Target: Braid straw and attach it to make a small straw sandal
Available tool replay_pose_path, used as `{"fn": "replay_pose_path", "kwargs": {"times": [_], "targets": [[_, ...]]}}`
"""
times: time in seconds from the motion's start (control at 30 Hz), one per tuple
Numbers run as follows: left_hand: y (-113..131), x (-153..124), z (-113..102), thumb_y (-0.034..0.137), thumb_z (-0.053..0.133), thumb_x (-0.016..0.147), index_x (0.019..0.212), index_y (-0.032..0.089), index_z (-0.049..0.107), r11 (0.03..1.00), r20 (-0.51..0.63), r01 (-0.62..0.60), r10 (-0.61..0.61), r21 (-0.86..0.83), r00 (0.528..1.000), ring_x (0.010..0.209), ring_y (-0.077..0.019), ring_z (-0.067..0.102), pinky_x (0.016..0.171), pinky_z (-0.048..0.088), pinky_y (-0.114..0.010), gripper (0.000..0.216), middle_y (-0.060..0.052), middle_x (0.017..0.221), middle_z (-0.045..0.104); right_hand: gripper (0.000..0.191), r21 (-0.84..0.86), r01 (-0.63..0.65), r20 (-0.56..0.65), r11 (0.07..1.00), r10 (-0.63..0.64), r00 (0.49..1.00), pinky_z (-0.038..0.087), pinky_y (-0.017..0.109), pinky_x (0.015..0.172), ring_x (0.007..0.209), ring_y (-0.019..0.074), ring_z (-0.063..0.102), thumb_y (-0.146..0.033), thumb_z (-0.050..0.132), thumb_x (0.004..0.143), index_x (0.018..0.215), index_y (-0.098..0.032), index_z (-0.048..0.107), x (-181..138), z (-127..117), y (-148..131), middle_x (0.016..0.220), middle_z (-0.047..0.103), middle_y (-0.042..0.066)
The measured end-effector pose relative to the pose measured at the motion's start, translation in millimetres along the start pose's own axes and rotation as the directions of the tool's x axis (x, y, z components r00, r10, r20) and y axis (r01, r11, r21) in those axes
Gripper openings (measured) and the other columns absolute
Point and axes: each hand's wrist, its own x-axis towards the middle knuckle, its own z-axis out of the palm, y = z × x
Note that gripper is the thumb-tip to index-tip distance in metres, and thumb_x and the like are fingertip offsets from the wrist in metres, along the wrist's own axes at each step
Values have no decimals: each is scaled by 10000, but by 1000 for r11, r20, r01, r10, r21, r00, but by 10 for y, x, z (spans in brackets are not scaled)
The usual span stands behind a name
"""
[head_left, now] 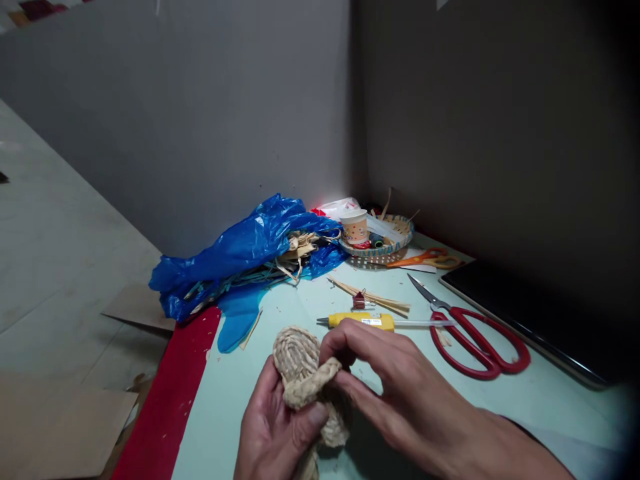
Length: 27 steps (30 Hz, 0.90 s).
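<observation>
A pale braided straw piece (296,355), shaped like a small slipper with an oval coiled sole, is held up over the table. My left hand (280,417) wraps round its left side and underside, the thumb pressing on the front. With thumb and forefinger, my right hand (395,393) pinches the right end of the thick braid that crosses the sole. More braid hangs down between the hands, partly hidden by the left thumb. Just beyond my right hand lies a yellow-handled tool (361,321) with a clear stem.
Red-handled scissors (493,357) lie open at the right, beside a black flat device (530,313). Behind are straw strips (373,297), a dark red clip (359,301), orange scissors (425,258), a basket (380,250) with a paper cup, and a blue plastic bag (240,243) of straw. Grey panels stand behind.
</observation>
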Motion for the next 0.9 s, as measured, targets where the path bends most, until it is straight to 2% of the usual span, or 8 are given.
{"fn": "replay_pose_path", "kwargs": {"times": [0.1,0.17,0.33,0.53,0.7,0.9], "targets": [[-31,22,-24,270,960,475,1060,203,682,994,-52,-54,59,90,997,1031,-330,703,877,533,-351,651,-106,1036,787,165,-24,5,-2,1000,-5,1000,462,278,770,869,172,574,-60,512,900,941,-217,545,-44,45,31,915,612,13],[-44,32,-38,263,954,487,1058,190,670,994,-74,-64,71,89,995,1010,-329,710,867,532,-351,642,-108,1023,787,152,-7,-12,-5,1000,12,1000,461,295,782,878,177,561,-68,520,898,943,-213,532,-60,67,58,949,602,24],[-46,34,-53,196,939,491,1020,186,658,997,-77,-23,28,69,997,849,-311,743,765,550,-351,599,-76,862,794,133,23,-176,52,984,175,983,442,293,725,797,162,540,-137,615,879,944,-205,522,-63,96,99,905,577,0],[-50,47,-51,249,933,513,983,181,649,983,-76,-79,93,164,993,862,-305,734,719,535,-311,554,-81,866,785,146,-11,-115,92,993,115,989,433,297,761,844,169,544,-103,588,881,971,-206,539,-65,137,153,937,587,7],[-97,72,-73,226,899,542,1013,169,631,972,-141,-104,136,213,981,934,-305,734,812,552,-321,545,-100,932,797,102,-18,-93,79,995,94,992,425,291,724,823,170,542,-107,563,901,959,-189,543,-93,184,232,902,587,17],[-222,118,-114,211,895,511,1036,171,600,935,-231,-193,266,296,936,831,-247,762,685,580,-231,604,-83,872,806,101,-52,-97,23,994,98,995,425,290,711,809,175,559,-96,519,885,924,-184,552,-108,223,238,874,614,25]]}}
